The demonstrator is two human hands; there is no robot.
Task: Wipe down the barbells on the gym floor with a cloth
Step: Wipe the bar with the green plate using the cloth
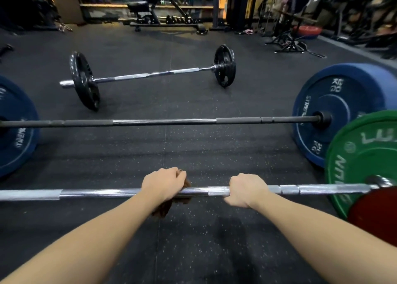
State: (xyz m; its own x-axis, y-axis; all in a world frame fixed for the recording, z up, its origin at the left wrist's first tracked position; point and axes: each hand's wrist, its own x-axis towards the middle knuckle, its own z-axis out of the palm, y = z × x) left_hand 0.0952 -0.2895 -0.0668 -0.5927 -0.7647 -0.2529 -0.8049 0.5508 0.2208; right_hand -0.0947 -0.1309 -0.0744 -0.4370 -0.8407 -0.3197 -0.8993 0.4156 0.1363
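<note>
The brown cloth lay wrapped on the chrome barbell running across the lower frame, pressed there by the left hand closed around cloth and bar. The right hand gripped the bare bar just beside it. Farther up sat a black barbell with blue plates, then a third barbell.

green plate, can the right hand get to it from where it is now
Probably yes. The right hand grips the near bar, and the shaft between it and the green plate is bare, so it could likely slide along; the left hand holds the cloth.
</note>
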